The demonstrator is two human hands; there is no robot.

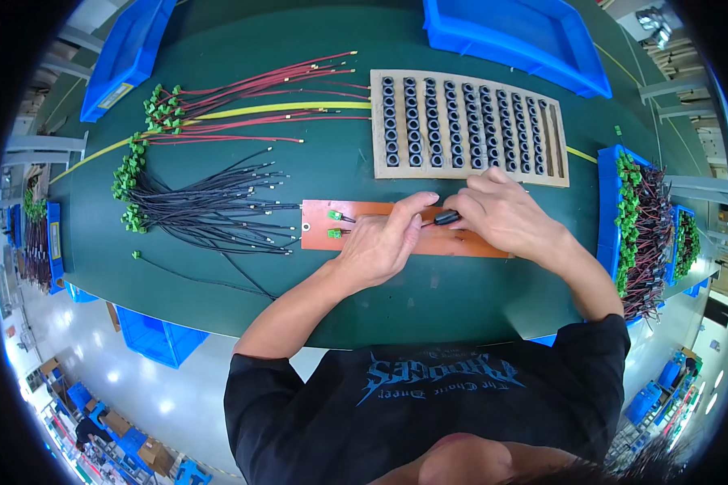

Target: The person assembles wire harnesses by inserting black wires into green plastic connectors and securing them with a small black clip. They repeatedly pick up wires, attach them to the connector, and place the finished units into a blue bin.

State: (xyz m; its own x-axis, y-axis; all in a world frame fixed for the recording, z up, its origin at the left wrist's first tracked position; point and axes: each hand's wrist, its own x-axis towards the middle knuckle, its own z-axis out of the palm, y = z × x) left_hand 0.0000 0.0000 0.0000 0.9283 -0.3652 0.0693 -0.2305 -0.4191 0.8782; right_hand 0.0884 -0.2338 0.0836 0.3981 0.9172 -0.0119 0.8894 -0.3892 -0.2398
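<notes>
My left hand (380, 242) lies over an orange-brown board (319, 212), its thumb and fingers closed round a thin dark cable. Two green connectors (334, 234) on short leads rest on the board beside that hand. My right hand (497, 214) pinches a small black cylindrical part (446, 217) above the board, close to my left fingertips. The cable seems to run toward this black part; whether it passes inside is hidden by my fingers.
Beyond my hands stands a wooden rack (471, 171) with rows of black ring-shaped parts. Black cables (210, 198) and red cables (251, 89) with green connectors lie at left. Blue trays (518, 44) sit at the back; a blue bin (608, 218) of cables stands at right.
</notes>
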